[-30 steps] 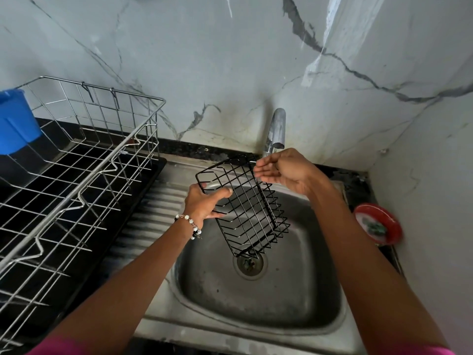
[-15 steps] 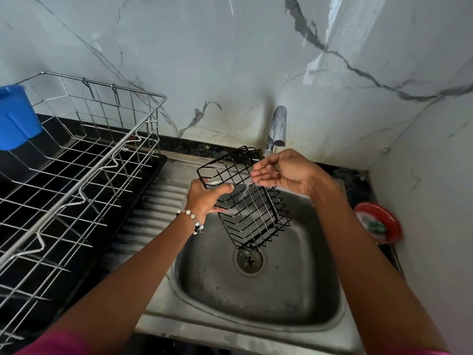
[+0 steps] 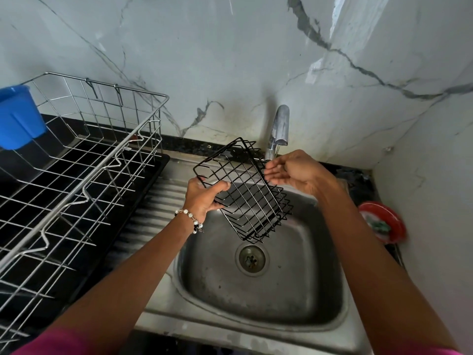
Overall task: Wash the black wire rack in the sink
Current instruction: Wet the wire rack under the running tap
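- The left hand [image 3: 203, 198] gripped the near left edge of the black wire rack [image 3: 243, 190], thumb curled over the wire.
- The right hand [image 3: 294, 171] was open-fingered, its fingertips [image 3: 267, 172] touching the rack's far right edge.
- The rack hung tilted over the steel sink [image 3: 294, 290], at frame centre, below the tap [image 3: 280, 126].
- A steel dish rack [image 3: 84, 160] stood at frame left.
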`<control>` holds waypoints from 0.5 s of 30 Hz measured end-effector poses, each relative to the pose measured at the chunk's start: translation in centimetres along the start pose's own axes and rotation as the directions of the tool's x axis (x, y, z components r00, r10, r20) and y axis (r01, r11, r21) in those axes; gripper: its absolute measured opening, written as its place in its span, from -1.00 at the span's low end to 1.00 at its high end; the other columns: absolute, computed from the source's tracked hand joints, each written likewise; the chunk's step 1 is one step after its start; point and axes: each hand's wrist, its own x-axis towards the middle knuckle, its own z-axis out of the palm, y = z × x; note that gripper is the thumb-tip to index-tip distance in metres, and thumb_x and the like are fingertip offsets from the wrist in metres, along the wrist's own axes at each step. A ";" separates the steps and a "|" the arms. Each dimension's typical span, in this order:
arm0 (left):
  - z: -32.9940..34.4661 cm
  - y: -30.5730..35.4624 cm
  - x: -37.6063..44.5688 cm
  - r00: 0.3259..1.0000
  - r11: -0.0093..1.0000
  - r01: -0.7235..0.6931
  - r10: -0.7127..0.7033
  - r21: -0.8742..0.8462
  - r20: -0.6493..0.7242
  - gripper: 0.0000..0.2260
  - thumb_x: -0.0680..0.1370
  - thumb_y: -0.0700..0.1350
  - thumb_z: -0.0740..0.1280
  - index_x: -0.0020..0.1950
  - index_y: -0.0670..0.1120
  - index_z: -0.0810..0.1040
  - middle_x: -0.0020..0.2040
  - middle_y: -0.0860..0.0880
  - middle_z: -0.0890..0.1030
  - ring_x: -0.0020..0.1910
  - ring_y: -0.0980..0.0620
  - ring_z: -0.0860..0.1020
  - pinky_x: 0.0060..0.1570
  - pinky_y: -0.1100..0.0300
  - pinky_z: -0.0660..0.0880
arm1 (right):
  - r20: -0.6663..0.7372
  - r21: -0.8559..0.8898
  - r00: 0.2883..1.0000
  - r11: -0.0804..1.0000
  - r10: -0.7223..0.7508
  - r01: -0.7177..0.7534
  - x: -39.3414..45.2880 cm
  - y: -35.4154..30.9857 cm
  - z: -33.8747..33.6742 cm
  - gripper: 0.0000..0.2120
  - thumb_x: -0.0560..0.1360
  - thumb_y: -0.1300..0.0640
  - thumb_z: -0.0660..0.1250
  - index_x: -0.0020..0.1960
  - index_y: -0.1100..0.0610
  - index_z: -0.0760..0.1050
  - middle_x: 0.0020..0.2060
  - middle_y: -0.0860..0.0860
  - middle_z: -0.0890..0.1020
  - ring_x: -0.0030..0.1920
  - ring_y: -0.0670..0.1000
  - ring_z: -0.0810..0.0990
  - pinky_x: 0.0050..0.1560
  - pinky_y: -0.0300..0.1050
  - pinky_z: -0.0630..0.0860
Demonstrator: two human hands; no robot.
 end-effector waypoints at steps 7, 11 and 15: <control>-0.2 0.1 0.1 1.000 0.999 0.008 -0.009 -0.034 -0.010 -0.36 0.34 -0.24 0.57 0.31 -0.08 0.31 0.10 -0.13 0.55 0.15 -0.04 0.51 -0.01 -0.17 0.62 | -0.105 0.070 0.994 0.997 -0.008 0.015 0.4 0.6 -0.1 -0.79 0.55 0.43 0.13 0.01 0.36 0.54 0.01 0.28 0.62 0.00 0.16 0.65 0.00 -0.07 0.61; -0.2 0.0 0.2 1.000 0.997 0.024 -0.023 -0.077 0.006 -0.24 0.17 -0.13 0.63 0.26 -0.07 0.31 0.24 -0.19 0.54 0.24 -0.06 0.54 -0.13 -0.15 0.65 | 0.103 0.068 0.995 0.998 -0.016 0.009 0.0 0.6 0.4 -0.74 0.55 0.46 0.10 0.08 0.37 0.54 0.01 0.26 0.65 0.01 0.15 0.67 0.05 -0.04 0.62; -0.1 -0.2 0.2 0.999 0.991 0.039 -0.039 -0.130 0.003 -0.35 0.36 -0.23 0.56 0.33 -0.14 0.29 0.21 -0.19 0.57 0.22 -0.04 0.54 -0.08 -0.22 0.63 | 0.126 0.026 0.991 0.999 0.041 -0.045 -0.3 0.6 0.3 -0.73 0.56 0.44 0.07 0.08 0.38 0.53 0.01 0.27 0.63 0.02 0.17 0.66 0.07 -0.02 0.60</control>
